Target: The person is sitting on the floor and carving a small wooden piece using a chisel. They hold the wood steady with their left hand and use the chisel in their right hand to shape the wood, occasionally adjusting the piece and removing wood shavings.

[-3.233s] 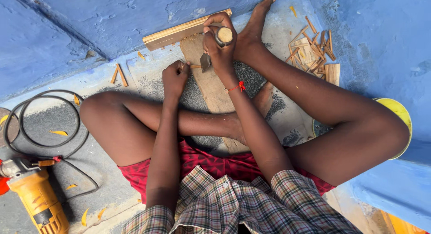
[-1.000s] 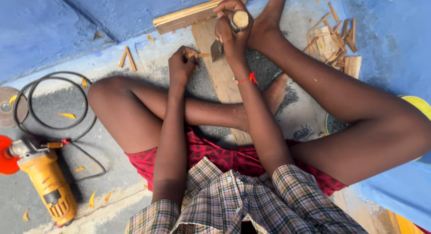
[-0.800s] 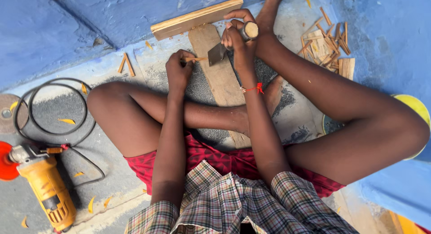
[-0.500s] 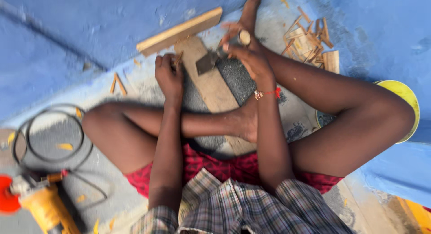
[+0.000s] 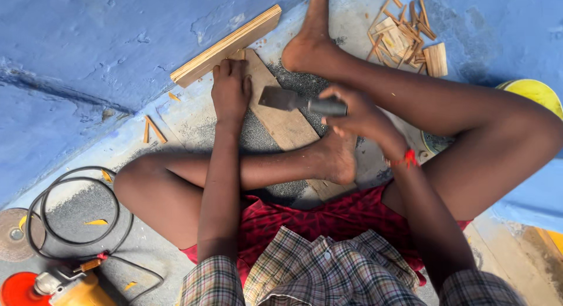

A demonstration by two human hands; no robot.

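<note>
Right hand (image 5: pixel 352 112) grips chisel (image 5: pixel 293 99); left hand (image 5: pixel 230 89) pressed flat on plank (image 5: pixel 281 121)

counted in view: two hands, left hand (image 5: pixel 230 89) and right hand (image 5: pixel 356 113); one hammer (image 5: pixel 302 102); two wooden boards, one flat board (image 5: pixel 280 115) and one long strip (image 5: pixel 226 46); one angle grinder (image 5: pixel 64 285); one grinding disc (image 5: pixel 16 234); one heap of offcuts (image 5: pixel 407 39), pieces uncountable.

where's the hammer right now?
Head view, centre: the hammer is in the right hand, its head over the plank, just right of the left hand.
</note>
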